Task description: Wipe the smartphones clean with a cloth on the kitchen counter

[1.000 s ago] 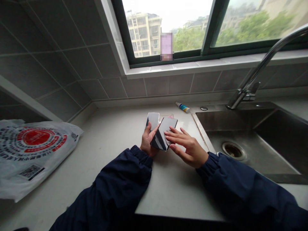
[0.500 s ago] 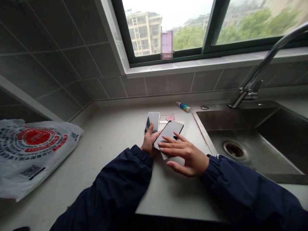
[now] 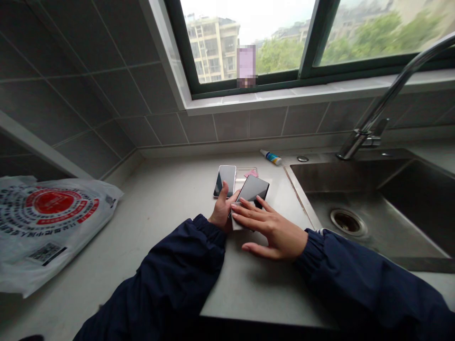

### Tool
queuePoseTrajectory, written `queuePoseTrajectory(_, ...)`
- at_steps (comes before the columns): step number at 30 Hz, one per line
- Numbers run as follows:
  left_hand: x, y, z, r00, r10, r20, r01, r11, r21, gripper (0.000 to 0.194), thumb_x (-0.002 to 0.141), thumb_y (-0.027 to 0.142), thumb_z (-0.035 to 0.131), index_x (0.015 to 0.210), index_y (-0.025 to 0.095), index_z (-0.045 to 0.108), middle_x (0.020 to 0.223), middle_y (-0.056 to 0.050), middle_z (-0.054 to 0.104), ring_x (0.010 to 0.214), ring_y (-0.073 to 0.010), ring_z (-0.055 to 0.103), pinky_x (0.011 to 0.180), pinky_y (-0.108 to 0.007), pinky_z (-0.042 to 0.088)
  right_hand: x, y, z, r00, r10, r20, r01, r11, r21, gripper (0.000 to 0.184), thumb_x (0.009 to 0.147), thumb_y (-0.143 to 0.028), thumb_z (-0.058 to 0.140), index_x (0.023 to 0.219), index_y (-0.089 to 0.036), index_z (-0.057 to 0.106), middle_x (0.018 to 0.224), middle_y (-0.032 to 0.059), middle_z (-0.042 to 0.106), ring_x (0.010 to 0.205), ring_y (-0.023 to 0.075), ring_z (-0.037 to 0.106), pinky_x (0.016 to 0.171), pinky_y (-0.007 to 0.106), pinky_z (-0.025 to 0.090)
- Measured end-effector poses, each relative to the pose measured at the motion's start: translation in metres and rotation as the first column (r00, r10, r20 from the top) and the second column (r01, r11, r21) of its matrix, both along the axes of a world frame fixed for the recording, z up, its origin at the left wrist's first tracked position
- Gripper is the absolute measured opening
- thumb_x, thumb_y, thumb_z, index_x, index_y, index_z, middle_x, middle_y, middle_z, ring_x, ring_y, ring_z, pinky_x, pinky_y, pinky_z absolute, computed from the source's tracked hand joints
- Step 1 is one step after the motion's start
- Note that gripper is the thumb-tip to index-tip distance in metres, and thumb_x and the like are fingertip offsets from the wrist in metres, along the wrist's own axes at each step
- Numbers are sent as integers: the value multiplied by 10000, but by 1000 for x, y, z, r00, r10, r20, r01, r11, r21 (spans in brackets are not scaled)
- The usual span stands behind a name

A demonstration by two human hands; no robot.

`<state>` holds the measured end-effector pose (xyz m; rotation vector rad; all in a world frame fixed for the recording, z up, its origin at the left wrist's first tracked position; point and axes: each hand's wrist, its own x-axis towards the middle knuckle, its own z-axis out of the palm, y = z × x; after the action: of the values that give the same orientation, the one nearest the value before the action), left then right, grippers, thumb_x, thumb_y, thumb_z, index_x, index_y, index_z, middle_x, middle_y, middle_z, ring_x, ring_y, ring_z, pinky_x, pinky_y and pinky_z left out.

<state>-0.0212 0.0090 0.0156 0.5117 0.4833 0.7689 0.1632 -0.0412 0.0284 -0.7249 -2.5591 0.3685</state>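
In the head view a dark-screened smartphone (image 3: 256, 187) is tilted over the counter, its left edge gripped by my left hand (image 3: 222, 211). My right hand (image 3: 273, 228) lies over the lower part of that phone, fingers stretched out and thumb apart. Beneath its fingertips is a thin whitish cloth or paper (image 3: 239, 224), partly hidden, hanging past the phone's lower edge. A second phone (image 3: 225, 178) with a pale rim lies just beyond my left thumb. Behind the held phone are a clear phone case (image 3: 243, 169) and a small pink piece (image 3: 251, 173).
A blue-and-white tube (image 3: 271, 157) lies near the sink's corner. The steel sink (image 3: 355, 199) with its chrome faucet (image 3: 369, 113) is at right. A printed white plastic bag (image 3: 53, 222) covers the counter's left side. Tiled wall and window are behind.
The held phone has tipped slightly, so its screen now reflects darker. My right fingers and the whitish cloth or paper have shifted a little to the left.
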Motion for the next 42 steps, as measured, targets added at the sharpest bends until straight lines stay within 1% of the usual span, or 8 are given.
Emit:
queuePoseTrajectory(5,2,-1,1,999,-6,54,5,1000,24,1002,868,834,337,1536,89,396,1283,-246,654,1201,-374,641,1092,-515,429,-1,1,-3,1000,-30,-4,30,999,33,730,954,-424,601,1588,-201,318,1613,155,371,1539,342,221,1220,653,134)
queuePoseTrajectory(11,4,0,2,999,3,54,-4,1000,19,942,912,792,300,1454,44,484,1175,-240,696,1117,-327,687,1064,-451,457,-3,-1,-1,998,-66,-21,67,994,87,747,959,-393,602,1598,-171,286,1626,178,335,1540,345,213,1218,640,201)
queuePoseTrajectory(19,3,2,-2,1000,-29,-3,29,999,23,1069,866,853,258,1380,-48,517,1116,-308,698,1049,-355,711,1035,-472,476,-5,-2,-3,992,18,-125,-6,996,94,669,963,-308,611,1557,-119,369,1567,222,431,1490,310,367,1200,541,362)
queuePoseTrajectory(23,4,1,-1,1000,-20,12,19,999,32,1065,865,852,247,1394,-31,520,1095,-300,708,1030,-367,716,1018,-495,484,-5,-2,-1,993,28,-111,-22,998,59,731,952,-321,620,1590,-148,306,1601,211,376,1509,318,322,1203,553,342)
queuePoseTrajectory(27,5,1,2,1000,-3,-18,3,1000,15,1091,887,826,120,1359,-57,553,1093,-308,708,1021,-356,721,1017,-478,490,-7,-4,-1,996,24,-86,-21,999,36,794,948,-365,619,1611,-149,240,1640,196,290,1533,319,254,1222,575,264)
queuePoseTrajectory(32,2,1,5,999,-18,-34,17,999,-39,1138,868,846,101,1275,-81,620,1097,-318,704,1006,-360,721,1003,-467,507,-10,-5,-5,996,30,-80,-29,1000,11,843,931,-392,634,1620,-156,209,1642,200,283,1542,316,226,1240,572,184)
queuePoseTrajectory(38,3,-1,4,1000,15,-10,-15,999,-38,1123,858,854,102,1315,-39,604,1048,-281,722,982,-332,728,1011,-458,500,-11,-4,-8,998,7,-66,-6,1000,29,788,964,-391,582,1618,-160,207,1644,187,292,1549,295,216,1239,566,194)
queuePoseTrajectory(42,3,0,2,999,-42,31,43,998,-38,1149,837,875,97,1273,-48,625,1064,-285,714,1048,-349,703,1030,-472,481,-10,-2,-11,998,-29,-55,31,999,37,753,985,-370,551,1621,-176,195,1651,174,283,1548,287,219,1235,570,209)
